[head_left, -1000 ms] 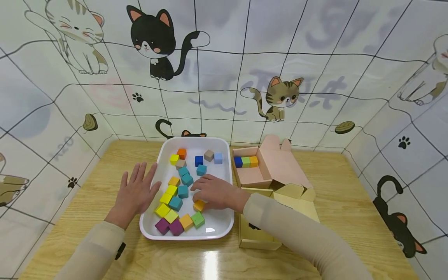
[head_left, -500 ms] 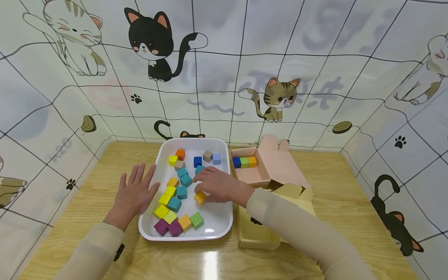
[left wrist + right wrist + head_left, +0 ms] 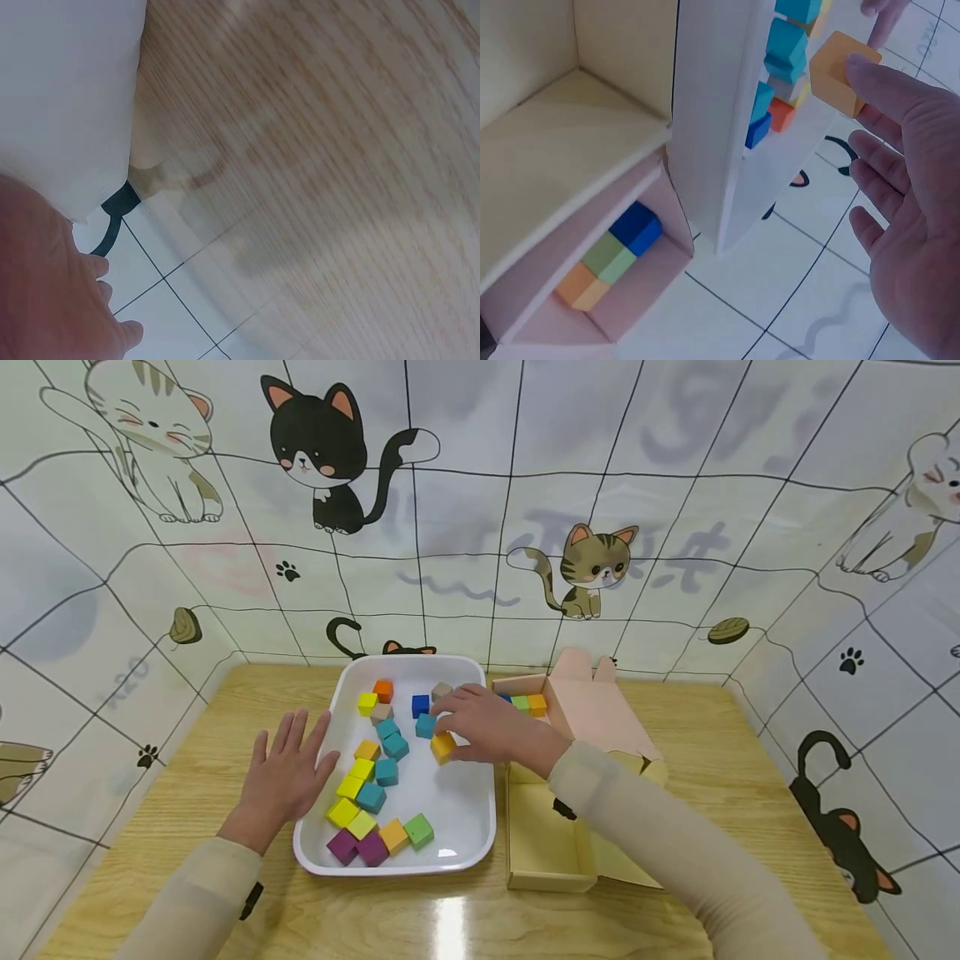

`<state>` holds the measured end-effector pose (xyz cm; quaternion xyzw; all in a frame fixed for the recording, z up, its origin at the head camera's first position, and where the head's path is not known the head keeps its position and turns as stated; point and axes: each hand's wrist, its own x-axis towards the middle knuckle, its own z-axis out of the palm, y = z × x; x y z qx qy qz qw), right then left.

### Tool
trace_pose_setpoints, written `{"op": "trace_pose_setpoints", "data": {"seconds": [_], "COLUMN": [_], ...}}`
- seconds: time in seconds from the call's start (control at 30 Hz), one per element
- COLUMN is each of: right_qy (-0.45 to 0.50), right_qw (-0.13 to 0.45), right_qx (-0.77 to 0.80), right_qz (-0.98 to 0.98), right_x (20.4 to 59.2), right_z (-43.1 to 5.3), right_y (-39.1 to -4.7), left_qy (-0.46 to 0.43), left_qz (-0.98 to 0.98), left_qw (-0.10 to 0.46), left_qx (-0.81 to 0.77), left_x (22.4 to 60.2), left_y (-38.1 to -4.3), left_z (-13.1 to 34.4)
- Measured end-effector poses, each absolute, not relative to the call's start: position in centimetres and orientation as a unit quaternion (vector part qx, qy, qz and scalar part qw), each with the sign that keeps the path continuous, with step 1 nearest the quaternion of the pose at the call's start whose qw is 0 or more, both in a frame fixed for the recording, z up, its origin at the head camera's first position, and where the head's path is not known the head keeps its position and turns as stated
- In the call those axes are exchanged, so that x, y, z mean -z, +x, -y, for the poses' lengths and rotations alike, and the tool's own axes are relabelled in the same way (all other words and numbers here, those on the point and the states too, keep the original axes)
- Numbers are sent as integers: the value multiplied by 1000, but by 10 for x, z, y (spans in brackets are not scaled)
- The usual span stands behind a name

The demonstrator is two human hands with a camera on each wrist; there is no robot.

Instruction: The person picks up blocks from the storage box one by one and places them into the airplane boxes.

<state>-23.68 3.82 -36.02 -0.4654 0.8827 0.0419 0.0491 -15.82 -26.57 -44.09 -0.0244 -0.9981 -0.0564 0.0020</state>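
Note:
My right hand point(image 3: 495, 725) pinches an orange cube point(image 3: 838, 73) between thumb and fingers, above the right side of a white tray point(image 3: 457, 858). In the right wrist view the thumb lies on the cube's near face. Below it, the tray bears several colored cubes: teal point(image 3: 371, 797), yellow point(image 3: 342, 812), purple point(image 3: 372, 849) and green point(image 3: 419, 831) among them. My left hand point(image 3: 281, 777) lies flat with fingers spread beside the tray's left rim; whether the thumb touches the rim I cannot tell. It holds nothing.
A pink box point(image 3: 660, 300) right of the tray contains a blue, a green and an orange cube in a row. Nearer stands a pale yellow box point(image 3: 551, 881) with its lid folded right, partly covered by my right forearm. A cat-patterned wall covering point(image 3: 465, 510) rises behind the table.
My right hand has lifted the orange cube from the tray and carried it up and to the right, toward the pink box. The left hand has stayed in place.

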Motion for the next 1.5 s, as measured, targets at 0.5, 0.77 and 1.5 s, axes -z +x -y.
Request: {"op": "trace_pose_setpoints", "data": {"seconds": [0.5, 0.77, 1.5], "right_qy": [-414, -384, -332], "right_qw": [0, -3, 30], "right_qx": [-11, -10, 18], "right_qz": [-910, -923, -943], "right_x": [346, 350, 409], "right_z": [-83, -111, -119], "right_y": [-266, -282, -296], "left_qy": [-22, -22, -19], "left_qz": [998, 999, 998], "left_qw": [1, -1, 2], "left_qx": [51, 49, 54], "left_x": [440, 438, 442], "left_y": [-159, -159, -159], "left_z": [267, 265, 266]}}
